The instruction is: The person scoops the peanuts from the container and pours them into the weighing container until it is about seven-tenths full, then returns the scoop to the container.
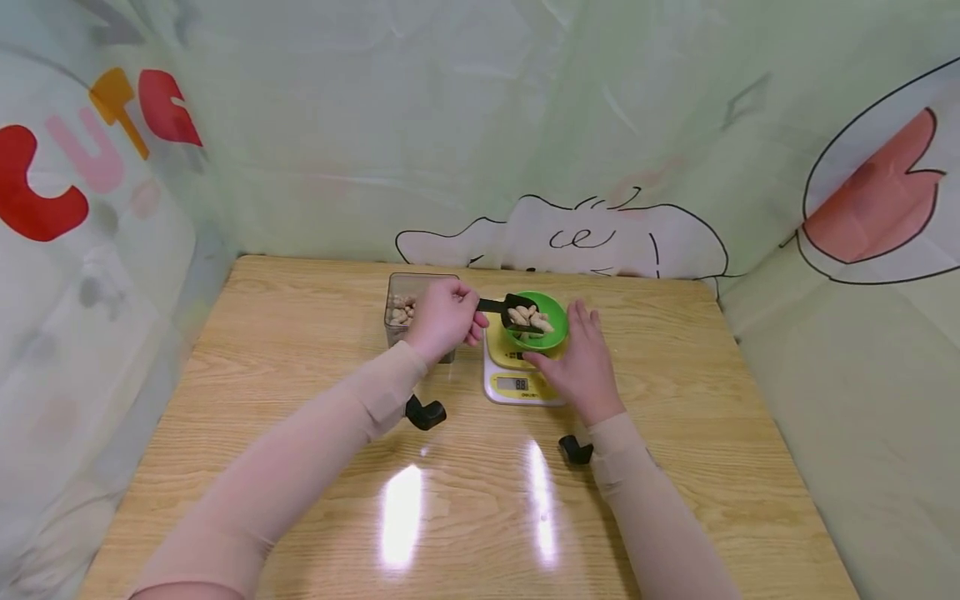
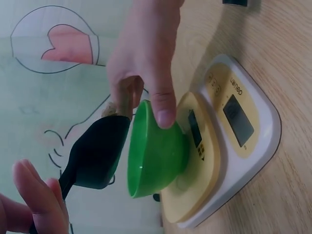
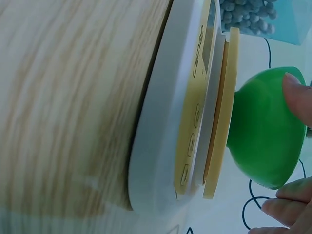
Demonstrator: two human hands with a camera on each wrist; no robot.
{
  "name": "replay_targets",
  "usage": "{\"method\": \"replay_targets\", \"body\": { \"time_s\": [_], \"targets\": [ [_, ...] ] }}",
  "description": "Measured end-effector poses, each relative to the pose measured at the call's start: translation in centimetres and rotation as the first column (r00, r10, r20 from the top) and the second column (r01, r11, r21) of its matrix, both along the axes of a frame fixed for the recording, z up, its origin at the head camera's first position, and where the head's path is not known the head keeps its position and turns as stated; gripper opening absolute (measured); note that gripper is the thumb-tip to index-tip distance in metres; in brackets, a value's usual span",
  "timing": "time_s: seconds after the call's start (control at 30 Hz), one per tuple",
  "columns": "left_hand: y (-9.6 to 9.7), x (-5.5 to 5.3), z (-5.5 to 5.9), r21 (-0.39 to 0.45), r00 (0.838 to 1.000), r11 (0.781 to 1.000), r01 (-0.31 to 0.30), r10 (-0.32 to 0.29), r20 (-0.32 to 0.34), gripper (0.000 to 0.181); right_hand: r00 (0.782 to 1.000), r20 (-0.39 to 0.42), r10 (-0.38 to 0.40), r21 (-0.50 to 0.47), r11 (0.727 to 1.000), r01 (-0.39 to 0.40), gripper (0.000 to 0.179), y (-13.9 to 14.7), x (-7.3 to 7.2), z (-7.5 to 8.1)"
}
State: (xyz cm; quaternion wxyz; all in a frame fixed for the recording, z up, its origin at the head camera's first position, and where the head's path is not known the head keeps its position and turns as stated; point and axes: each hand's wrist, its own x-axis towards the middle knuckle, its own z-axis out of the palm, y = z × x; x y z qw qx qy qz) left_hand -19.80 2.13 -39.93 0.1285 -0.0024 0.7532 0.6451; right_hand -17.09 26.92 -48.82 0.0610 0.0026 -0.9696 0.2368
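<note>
A black scoop (image 1: 492, 306) is held by its handle in my left hand (image 1: 444, 317). Several peanuts (image 1: 529, 317) lie in the scoop, which is over a green bowl (image 1: 557, 307). The bowl stands on the yellow plate of a white and yellow kitchen scale (image 1: 498, 392), whose display appears to read 8.8. My right hand (image 1: 585, 367) holds the bowl from the right, thumb (image 2: 165, 109) against its near side and fingers (image 3: 287, 195) along the other side. In the left wrist view the back of the scoop (image 2: 97, 151) hides most of its load.
A clear grey bin (image 1: 387, 321) with more peanuts stands left of the scale, partly behind my left hand. Black pieces (image 1: 426, 414) show beside both wrists. The wooden table (image 1: 300, 350) meets printed cloth walls (image 1: 337, 125) at the back and sides.
</note>
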Motion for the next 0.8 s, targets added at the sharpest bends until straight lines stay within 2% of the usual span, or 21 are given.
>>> {"method": "replay_targets", "body": {
  "time_s": [0.27,0.57,0.63,0.7,0.77,0.8],
  "targets": [
    [1.4,-0.5,-0.4,-0.073,1.0,0.997,0.007,-0.008,-0.015,0.021,0.999,0.024,-0.033,-0.006,0.999,0.033,0.113,-0.5,-0.3,0.2],
    [2.2,-0.5,-0.5,-0.185,0.996,0.982,0.025,-0.041,-0.084,0.021,1.0,0.002,-0.028,-0.001,1.0,0.028,0.109,-0.5,-0.4,0.0],
    [2.3,-0.5,-0.5,-0.243,0.99,0.969,0.03,-0.063,-0.126,0.021,1.0,-0.005,-0.025,0.001,1.0,0.025,0.108,-0.5,-0.4,0.0],
    [2.4,-0.4,-0.4,-0.324,0.978,0.945,0.037,-0.101,-0.182,0.021,1.0,-0.011,-0.025,0.004,1.0,0.025,0.108,-0.5,-0.4,-0.1],
    [2.5,-0.4,-0.3,-0.437,0.949,0.899,0.031,-0.164,-0.269,0.023,1.0,-0.015,-0.024,0.005,1.0,0.024,0.108,-0.4,-0.4,-0.1],
    [2.5,-0.4,-0.3,-0.487,0.928,0.873,0.024,-0.201,-0.314,0.023,1.0,-0.017,-0.024,0.004,1.0,0.024,0.107,-0.4,-0.4,-0.1]
  ]
}}
